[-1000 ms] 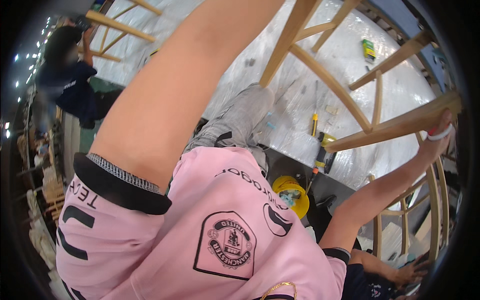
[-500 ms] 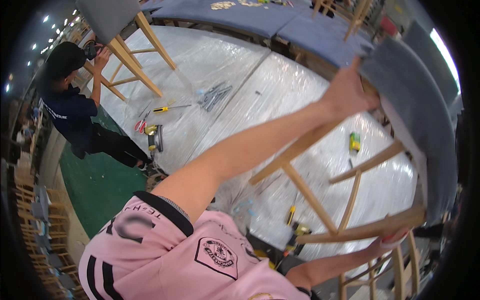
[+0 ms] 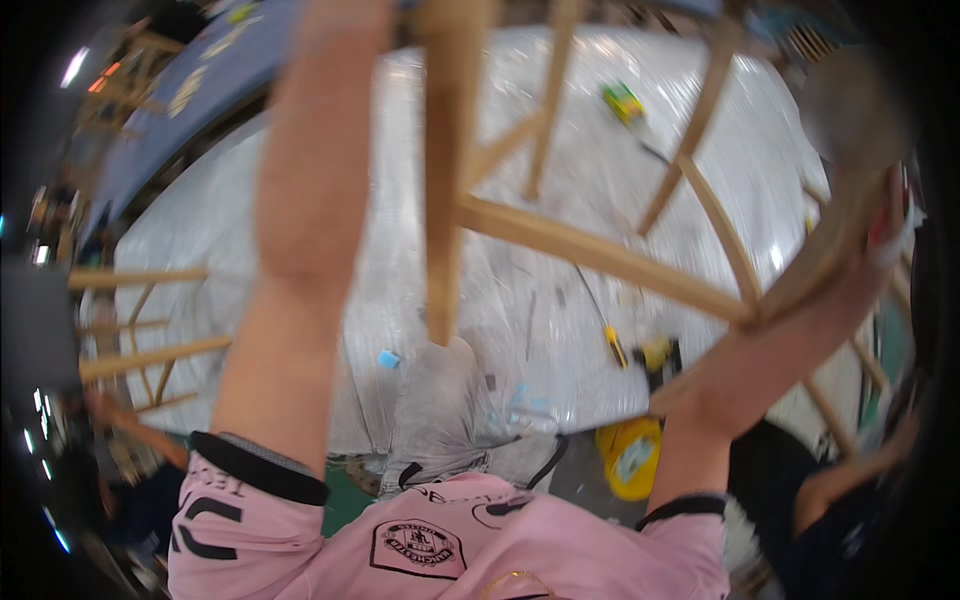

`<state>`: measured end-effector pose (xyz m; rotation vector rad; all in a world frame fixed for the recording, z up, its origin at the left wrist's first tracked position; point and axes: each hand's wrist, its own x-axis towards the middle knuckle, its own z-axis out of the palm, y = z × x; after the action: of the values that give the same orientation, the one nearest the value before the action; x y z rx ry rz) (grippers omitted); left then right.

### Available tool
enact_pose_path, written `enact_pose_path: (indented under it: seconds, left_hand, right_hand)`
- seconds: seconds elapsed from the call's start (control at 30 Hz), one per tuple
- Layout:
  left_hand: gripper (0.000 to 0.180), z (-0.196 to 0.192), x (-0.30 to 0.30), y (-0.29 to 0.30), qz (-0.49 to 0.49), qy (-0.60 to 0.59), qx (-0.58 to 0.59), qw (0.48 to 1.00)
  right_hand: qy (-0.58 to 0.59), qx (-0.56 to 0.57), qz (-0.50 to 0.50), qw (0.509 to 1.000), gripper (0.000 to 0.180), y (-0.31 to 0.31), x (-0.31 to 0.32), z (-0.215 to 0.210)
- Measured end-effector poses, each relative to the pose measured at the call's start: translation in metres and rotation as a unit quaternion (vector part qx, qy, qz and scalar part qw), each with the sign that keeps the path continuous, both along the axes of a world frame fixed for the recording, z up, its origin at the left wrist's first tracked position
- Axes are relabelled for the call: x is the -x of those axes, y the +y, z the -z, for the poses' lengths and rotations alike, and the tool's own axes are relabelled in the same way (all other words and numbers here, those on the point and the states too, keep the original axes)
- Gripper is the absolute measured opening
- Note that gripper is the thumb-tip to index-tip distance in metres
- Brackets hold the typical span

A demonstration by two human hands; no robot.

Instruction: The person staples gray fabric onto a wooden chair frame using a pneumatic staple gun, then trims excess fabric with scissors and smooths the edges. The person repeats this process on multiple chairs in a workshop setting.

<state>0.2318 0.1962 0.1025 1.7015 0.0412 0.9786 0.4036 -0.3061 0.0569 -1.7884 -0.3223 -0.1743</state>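
A wooden chair frame point(image 3: 610, 257) is raised in front of me, its pale legs and crossbars spread over the table; one leg points down towards me. My right hand point(image 3: 893, 215) is at the far right edge, against a thick curved leg of the chair and closed on it; the fingers are partly hidden and blurred. A white band shows at that wrist. My left forearm stretches straight up and leaves the top of the head view beside the nearest leg, so my left hand is out of sight.
The table point(image 3: 620, 180) is covered in clear film. On it lie a green-yellow box point(image 3: 623, 102), a yellow-handled screwdriver point(image 3: 614, 345), a power tool point(image 3: 657, 353) and a blue piece point(image 3: 389, 358). A yellow round object point(image 3: 632, 460) is below. Another chair point(image 3: 155, 350) and a person's arm point(image 3: 140, 425) are at left.
The chair has swung from the right across to the middle and upward, its grey seat now mostly out of view. My left arm has gone from reaching right to reaching straight up.
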Motion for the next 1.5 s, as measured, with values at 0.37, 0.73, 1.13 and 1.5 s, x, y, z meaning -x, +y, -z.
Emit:
enact_pose_path:
  seconds: [0.37,0.73,1.13,1.5]
  left_hand:
    - [0.046,-0.008,-0.003,0.06,0.047,0.048,0.048,0.997]
    - [0.045,0.004,0.128,0.069,0.021,0.031,0.047,0.998]
    - [0.03,0.01,0.375,0.034,-0.242,0.082,0.058,0.965]
    - [0.047,-0.016,0.361,-0.082,-0.452,-0.018,-0.122,0.883]
  right_hand:
    - [-0.044,-0.076,0.028,0.996,0.048,0.036,0.091,-0.022]
    - [-0.091,-0.25,-0.003,0.964,0.043,0.073,0.232,-0.033]
    - [0.017,-0.25,-0.164,0.954,0.042,0.132,0.288,0.007]
    - [0.015,-0.296,-0.253,0.921,0.039,0.124,0.283,0.01]
